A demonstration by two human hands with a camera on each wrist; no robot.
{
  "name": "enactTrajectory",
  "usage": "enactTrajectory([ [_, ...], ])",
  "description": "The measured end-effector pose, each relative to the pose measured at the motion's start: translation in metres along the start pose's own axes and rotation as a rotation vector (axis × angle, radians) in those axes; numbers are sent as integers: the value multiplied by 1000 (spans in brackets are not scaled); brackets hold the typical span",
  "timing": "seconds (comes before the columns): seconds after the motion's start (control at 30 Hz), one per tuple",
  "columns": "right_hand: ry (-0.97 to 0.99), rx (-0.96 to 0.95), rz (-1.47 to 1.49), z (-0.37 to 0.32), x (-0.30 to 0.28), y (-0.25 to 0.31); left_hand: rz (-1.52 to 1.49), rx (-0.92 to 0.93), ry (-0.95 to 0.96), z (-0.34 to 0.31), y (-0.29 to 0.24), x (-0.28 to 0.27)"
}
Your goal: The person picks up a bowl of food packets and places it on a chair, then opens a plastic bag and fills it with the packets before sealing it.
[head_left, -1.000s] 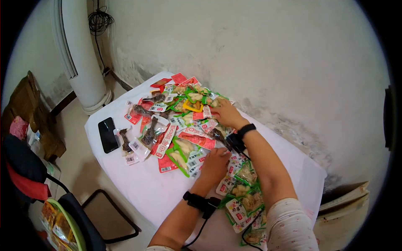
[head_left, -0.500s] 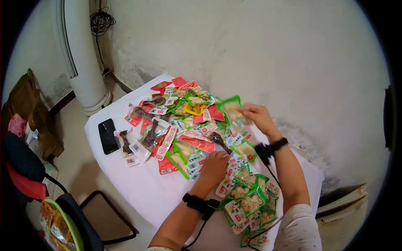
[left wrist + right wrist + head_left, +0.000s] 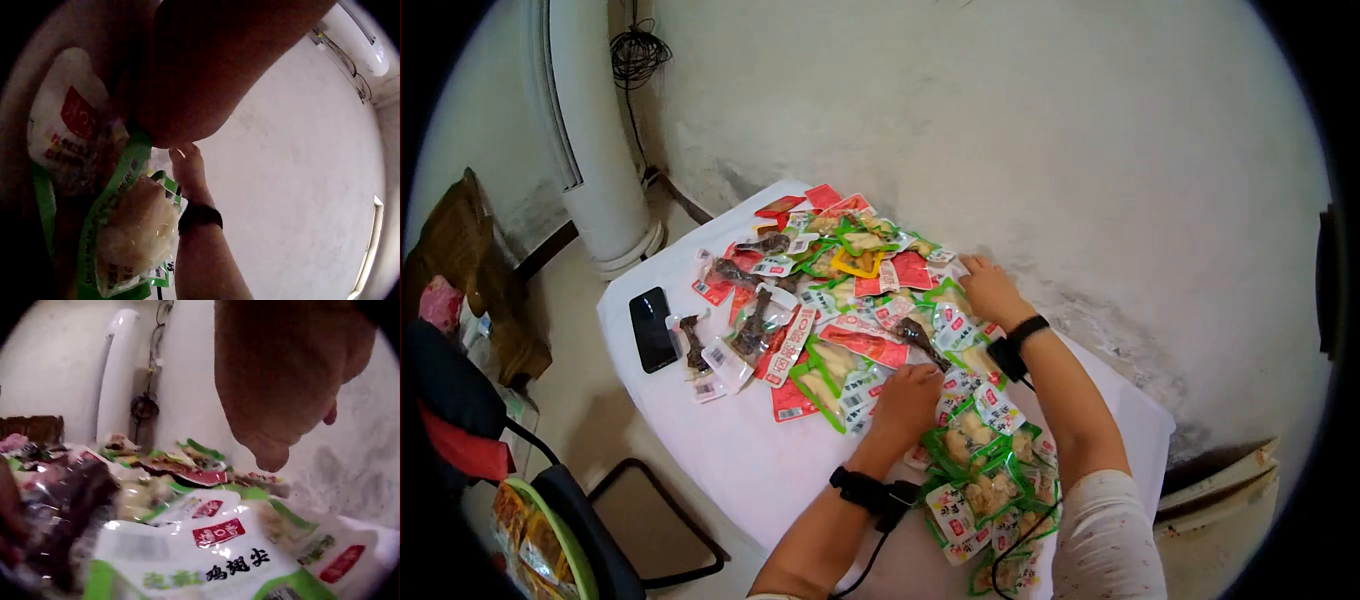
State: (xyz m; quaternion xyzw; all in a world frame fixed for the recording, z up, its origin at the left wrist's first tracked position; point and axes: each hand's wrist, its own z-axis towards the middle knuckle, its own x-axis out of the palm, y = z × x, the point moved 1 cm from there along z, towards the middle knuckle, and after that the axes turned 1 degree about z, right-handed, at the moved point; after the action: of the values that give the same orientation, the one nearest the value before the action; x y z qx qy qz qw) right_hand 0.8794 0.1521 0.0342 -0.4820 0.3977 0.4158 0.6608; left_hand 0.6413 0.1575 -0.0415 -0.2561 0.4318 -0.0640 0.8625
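My left hand (image 3: 905, 402) rests between the mixed pile and a nearer heap of green-edged packets (image 3: 990, 490), with fingers loosely bent beside a dark drumstick packet (image 3: 920, 340). In the left wrist view the hand is a dark shape above a clear green-edged packet (image 3: 134, 234). At the mixed pile's right edge, my right hand (image 3: 992, 292) reaches beside green-edged packets (image 3: 952, 325). From the right wrist, the hand (image 3: 290, 381) hangs above a white-labelled packet (image 3: 187, 550); no packet shows in it, though its fingertips are partly hidden.
A black phone (image 3: 654, 330) lies left of the pile on the white-covered table (image 3: 700, 440). Red packets (image 3: 825, 197) are at the back, next to the wall. A green-rimmed container (image 3: 565, 530) of brown packets stands lower left. Cables trail from both wrists.
My right hand lifted a green-edged packet off the pile's right side, moved right, and is back at the edge. Another packet now tops the near heap. My left hand has barely moved.
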Motion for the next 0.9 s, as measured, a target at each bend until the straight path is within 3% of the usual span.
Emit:
enactTrajectory([
  [0.17, -78, 7, -118, 51, 41, 12, -4, 26, -27, -1, 1, 1],
  [0.23, 134, 75, -19, 59, 39, 16, -18, 17, -21, -1, -1, -1],
  [0.27, 135, 74, -17, 61, 38, 14, -18, 15, -20, -2, -1, -1],
  [0.33, -171, 53, 122, 59, 28, 7, 32, 35, -29, -1, -3, -3],
  [0.37, -172, 54, 116, 54, 22, 2, 29, 38, -32, -1, -3, -3],
  [0.43, -434, 79, 557, 35, -24, -1, 34, 33, 0, 0, -1, 0],
  [0.47, -501, 137, 593, 24, -35, -4, 31, 35, -4, -1, -1, 0],
  [0.53, -381, 240, 903, -15, -76, -4, 7, 21, -25, -2, -1, -1],
  [0.57, -240, 406, 1135, -38, -98, 1, 5, 21, -27, -2, -1, -1],
  [0.7, 2, 517, 1342, -118, -118, 4, 4, 2, 33, -1, 2, 4],
  [0.8, 145, 483, 1379, -142, -97, 16, -11, 0, 11, -3, 3, 7],
  [0.87, -45, 219, 883, -138, -89, 23, -21, 5, -21, -2, 3, 5],
  [0.9, -46, 216, 884, -128, -87, 26, -12, 9, -17, -2, 3, 3],
])
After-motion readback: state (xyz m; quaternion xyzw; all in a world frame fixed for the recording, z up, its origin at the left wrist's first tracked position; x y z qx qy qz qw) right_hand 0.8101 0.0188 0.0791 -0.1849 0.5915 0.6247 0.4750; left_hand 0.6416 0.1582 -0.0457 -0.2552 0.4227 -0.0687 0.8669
